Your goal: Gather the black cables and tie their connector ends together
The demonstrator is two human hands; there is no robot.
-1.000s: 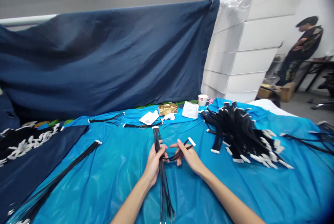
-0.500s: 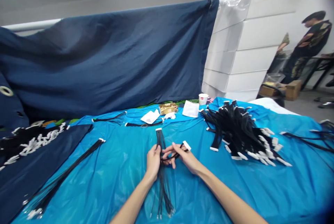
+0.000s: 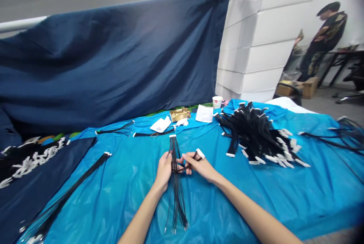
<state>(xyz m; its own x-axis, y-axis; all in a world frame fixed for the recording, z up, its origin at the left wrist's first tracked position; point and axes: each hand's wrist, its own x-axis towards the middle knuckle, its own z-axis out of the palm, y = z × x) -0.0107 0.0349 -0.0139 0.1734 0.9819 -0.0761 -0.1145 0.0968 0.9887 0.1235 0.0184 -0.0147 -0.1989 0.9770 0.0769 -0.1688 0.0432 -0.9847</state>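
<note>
The left hand [image 3: 164, 169] is closed around a bundle of black wires [image 3: 176, 191], thumb along its near side, gripping it partway down. The bundle hangs just above or on the blue sheet [image 3: 136, 194]; which of the two I cannot tell. Its long axis runs fore and aft, almost straight away from the person: the white plug [image 3: 173, 136] points to the far side, and the loose, fanned wire ends point back toward the body, leaning slightly right.

The right hand [image 3: 200, 166] is just beside it, fingers curled around a black cable [image 3: 187, 166] that bends across to the bundle; exactly which fingers pinch it cannot be told. This cable's white end [image 3: 200, 153] sticks up over the back of the hand, tilted.

To the left, a long wire bundle [image 3: 76, 183] lies slantwise, plug end far and to the right. To the right is a heap of black cables [image 3: 253, 134]. Beyond the hands sit a gold box [image 3: 180, 114] and a paper cup [image 3: 217, 102], before a dark blue curtain [image 3: 127, 54].
</note>
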